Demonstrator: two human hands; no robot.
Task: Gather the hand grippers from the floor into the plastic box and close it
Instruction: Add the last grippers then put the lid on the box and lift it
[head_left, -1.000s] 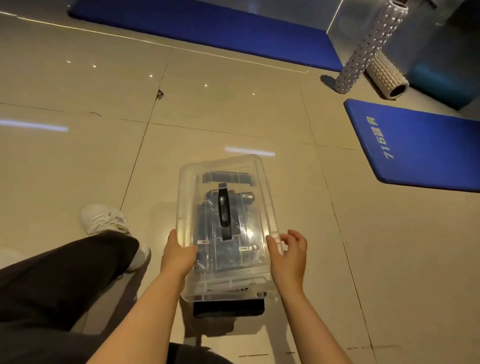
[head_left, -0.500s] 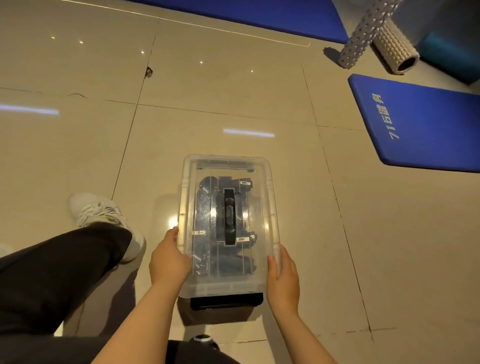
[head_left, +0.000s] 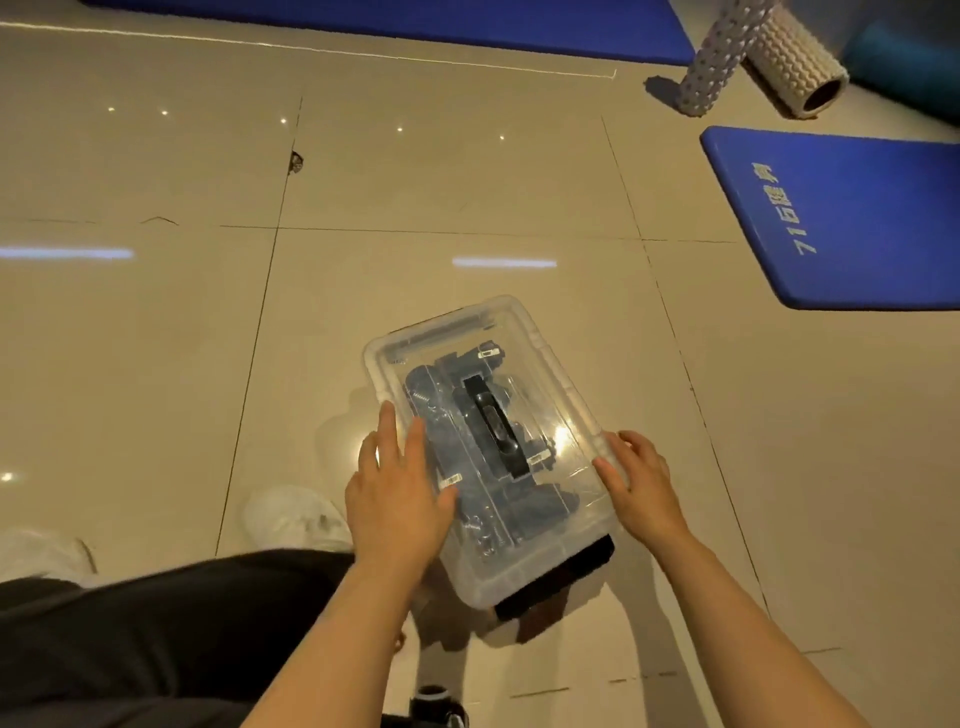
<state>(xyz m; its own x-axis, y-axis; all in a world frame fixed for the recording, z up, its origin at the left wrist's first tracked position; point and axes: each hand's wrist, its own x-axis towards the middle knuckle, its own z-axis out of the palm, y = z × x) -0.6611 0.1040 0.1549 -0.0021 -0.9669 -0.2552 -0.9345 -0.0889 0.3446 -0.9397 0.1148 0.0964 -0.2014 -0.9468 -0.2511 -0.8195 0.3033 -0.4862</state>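
Clear plastic box (head_left: 524, 364) sits on the glossy beige tile floor (head_left: 156, 338), centre-frame, turned at an angle w/ its far end pointing up-left. Rectangular, rounded corners, see-through lid (head_left: 558, 410) on top w/ a black carry handle (head_left: 491, 426) along its middle. Dark hand grippers (head_left: 540, 506) show through the plastic, piled inside; can't count them. Black latch (head_left: 558, 579) at the near end of the box.

Left hand (head_left: 400, 499) lies flat on the lid's left side, fingers straight and spread, pressing down. Right hand (head_left: 641, 486) is at the right rim, fingers loosely bent over the edge, thumb on top – touching, not a firm pinch as far as I can tell.

Open tile all round the box, esp. far side and left. White sneaker (head_left: 298, 514) and a black trouser leg (head_left: 156, 623) just left of the near end. Blue foam mat (head_left: 857, 208) well apart at right, another blue mat (head_left: 415, 21) along the top edge. Two knobbly foam rollers (head_left: 763, 47) top right, crossed, touching.
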